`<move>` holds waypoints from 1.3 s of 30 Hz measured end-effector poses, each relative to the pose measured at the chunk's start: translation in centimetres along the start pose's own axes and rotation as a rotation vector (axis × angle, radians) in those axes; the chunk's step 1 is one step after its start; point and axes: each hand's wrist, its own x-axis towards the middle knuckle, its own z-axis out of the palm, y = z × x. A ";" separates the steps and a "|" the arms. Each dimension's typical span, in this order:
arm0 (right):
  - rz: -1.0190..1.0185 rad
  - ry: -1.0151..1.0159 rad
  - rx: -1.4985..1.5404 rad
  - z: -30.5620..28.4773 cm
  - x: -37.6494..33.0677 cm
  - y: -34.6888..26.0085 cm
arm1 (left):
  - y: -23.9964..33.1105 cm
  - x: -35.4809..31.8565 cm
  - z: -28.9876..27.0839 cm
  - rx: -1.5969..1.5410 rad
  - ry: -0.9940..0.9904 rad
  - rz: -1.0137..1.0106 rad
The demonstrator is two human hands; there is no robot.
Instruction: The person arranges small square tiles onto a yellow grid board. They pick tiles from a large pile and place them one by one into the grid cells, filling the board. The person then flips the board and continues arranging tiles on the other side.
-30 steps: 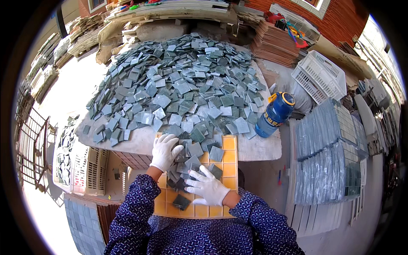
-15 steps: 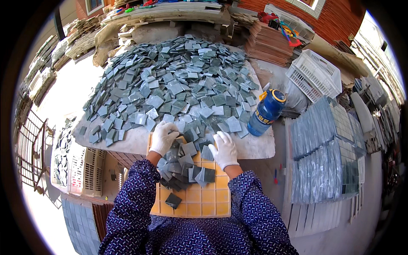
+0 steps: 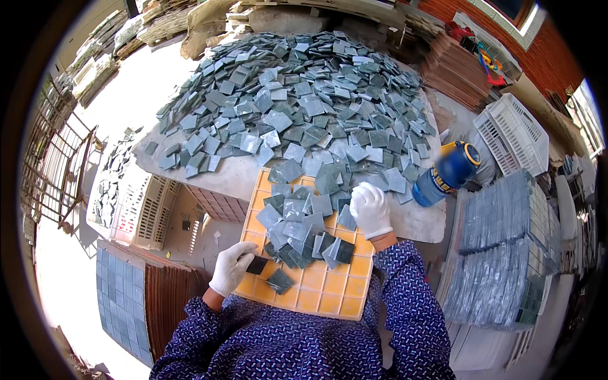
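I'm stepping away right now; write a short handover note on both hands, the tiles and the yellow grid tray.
Left hand, gloved, grips a dark tile at the near-left corner of the yellow grid tray.
Right hand, gloved, rests palm down on loose tiles at the tray's far right side.
A heap of loose tiles covers the tray's far half.
The big tile pile lies on the slab beyond.
Done: one tile lies alone in the near rows.
Left: most near cells show bare yellow.

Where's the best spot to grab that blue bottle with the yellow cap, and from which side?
Probably around the middle of the blue bottle, coming from its near right side. It lies tilted on the slab edge, cap away, with loose tiles crowding its left. The right hand is nearest.
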 end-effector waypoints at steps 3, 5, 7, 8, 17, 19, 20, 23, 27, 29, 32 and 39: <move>-0.003 -0.082 0.257 -5.8 -2.6 -3.3 | 0.9 -0.9 0.5 0.283 0.111 0.195; 0.093 -0.145 0.351 -8.6 -4.0 -4.0 | 1.4 -1.0 0.8 0.401 0.170 0.252; 0.281 -0.098 0.306 -9.0 -5.8 -3.6 | 0.5 -1.8 0.8 0.478 0.221 0.207; 0.374 -0.072 0.284 -9.1 -6.3 -3.4 | 0.5 -2.4 0.9 0.496 0.231 0.167; 0.480 -0.725 0.385 -9.1 -3.3 -4.2 | -0.2 -3.3 1.2 0.574 0.066 0.258; 0.436 -0.636 0.277 -8.8 -3.5 -4.4 | 0.4 -3.0 0.6 0.638 -0.010 0.279; 0.413 -0.591 0.226 -8.6 -3.5 -4.5 | 0.4 -2.8 0.3 0.629 -0.037 0.275; 0.127 -0.461 0.232 -7.7 -2.0 -7.8 | 0.5 -1.5 -0.3 0.568 -0.086 0.295; -0.155 -0.440 0.258 -5.5 -2.5 -11.2 | 0.3 -1.8 -0.3 0.552 -0.074 0.255; -0.124 -0.537 0.460 -6.2 -1.0 -9.0 | -0.4 -2.0 -0.2 0.524 -0.033 0.281; 0.095 -0.364 0.632 -6.9 1.2 -4.6 | -0.8 -1.8 0.0 0.471 -0.017 0.293; 0.274 -0.391 -0.056 -3.1 0.7 -1.2 | -0.3 -2.3 -0.4 0.484 -0.005 0.318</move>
